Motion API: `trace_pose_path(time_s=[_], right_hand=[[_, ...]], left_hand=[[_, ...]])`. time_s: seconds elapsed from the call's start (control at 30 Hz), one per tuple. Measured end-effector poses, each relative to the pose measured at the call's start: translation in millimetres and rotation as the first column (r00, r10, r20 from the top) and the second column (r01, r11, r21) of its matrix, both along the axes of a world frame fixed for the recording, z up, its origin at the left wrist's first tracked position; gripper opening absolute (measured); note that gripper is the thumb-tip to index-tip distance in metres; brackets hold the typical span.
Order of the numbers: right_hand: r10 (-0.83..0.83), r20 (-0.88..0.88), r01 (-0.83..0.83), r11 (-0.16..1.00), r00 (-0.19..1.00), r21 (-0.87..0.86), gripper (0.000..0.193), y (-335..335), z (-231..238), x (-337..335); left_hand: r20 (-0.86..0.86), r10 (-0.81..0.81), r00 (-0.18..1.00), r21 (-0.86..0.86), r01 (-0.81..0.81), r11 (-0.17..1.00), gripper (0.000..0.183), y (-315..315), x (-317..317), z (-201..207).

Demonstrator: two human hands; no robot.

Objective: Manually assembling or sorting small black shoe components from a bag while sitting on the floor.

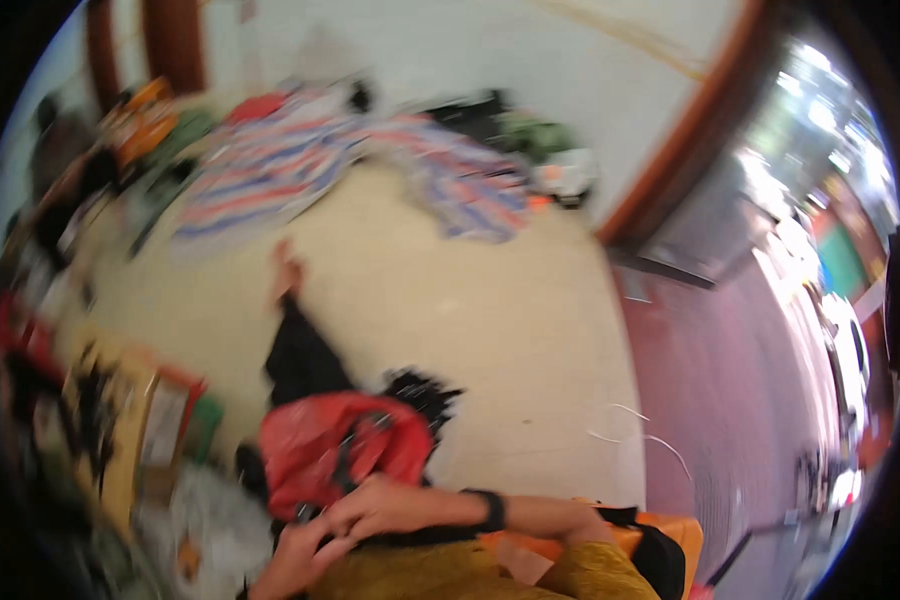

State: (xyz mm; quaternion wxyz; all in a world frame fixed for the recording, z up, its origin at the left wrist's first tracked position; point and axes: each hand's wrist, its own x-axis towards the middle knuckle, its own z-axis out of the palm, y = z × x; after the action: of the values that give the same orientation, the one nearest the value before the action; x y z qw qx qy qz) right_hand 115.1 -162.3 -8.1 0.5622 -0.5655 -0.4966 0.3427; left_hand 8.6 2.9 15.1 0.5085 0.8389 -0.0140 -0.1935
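Observation:
My left hand (296, 558) and my right hand (382, 506) meet low in the picture, close to my body. Both have bent, closed fingers, and blur hides whatever lies between them. A black band circles my right wrist. Just beyond the hands lies a shiny red sheet or bag (315, 440) with dark parts on it, spread over a leg (305, 350) in black cloth. This leg stretches away across the floor to a bare foot (288, 272). Black tufted strips (420, 398) stick out beside the red material.
Striped sheeting (270, 180) lies along the wall, with bags and bundles around it. A yellow box (120, 430) and a clear plastic bag (220, 530) are at the left. Something orange (660, 540) is by my right arm. A white cord (660, 440) crosses the reddish floor near the doorway.

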Motion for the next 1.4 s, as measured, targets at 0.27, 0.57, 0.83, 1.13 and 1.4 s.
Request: trace_pose_path(time_s=[0.27, 0.57, 0.83, 1.13, 1.4], right_hand=[[-0.142, -0.443, 0.018, 0.962, 0.885, -0.273, 0.007, 9.8, 7.8, 24.6], [-0.144, -0.589, -0.025, 0.963, 0.795, -0.269, 0.008, 21.5, 1.6, 29.6], [-0.243, -0.771, 0.059, 0.964, 0.589, -0.259, 0.01, 13.2, -19.6, 25.0], [-0.519, -0.505, 0.33, 0.846, 0.689, -0.419, 0.009, 2.3, -16.4, 67.5], [-0.138, -0.194, 0.134, 0.99, 0.971, -0.036, 0.018, 9.7, -6.6, 48.0]], left_hand=[[-0.237, 0.111, 0.965, -0.318, -0.185, 0.93, 0.011, 21.3, 9.0, 0.3], [-0.321, 0.112, 0.94, -0.381, -0.236, 0.894, 0.014, 28.1, 21.3, 5.5], [-0.411, 0.063, 0.91, -0.423, -0.251, 0.871, 0.016, 31.3, 32.2, -2.3], [-0.573, 0.137, 0.808, -0.418, -0.432, 0.799, 0.014, 40.9, 18.5, -16.8], [0.134, 0.03, 0.991, -0.095, -0.017, 0.995, 0.011, 28.1, 42.6, 6.3]])
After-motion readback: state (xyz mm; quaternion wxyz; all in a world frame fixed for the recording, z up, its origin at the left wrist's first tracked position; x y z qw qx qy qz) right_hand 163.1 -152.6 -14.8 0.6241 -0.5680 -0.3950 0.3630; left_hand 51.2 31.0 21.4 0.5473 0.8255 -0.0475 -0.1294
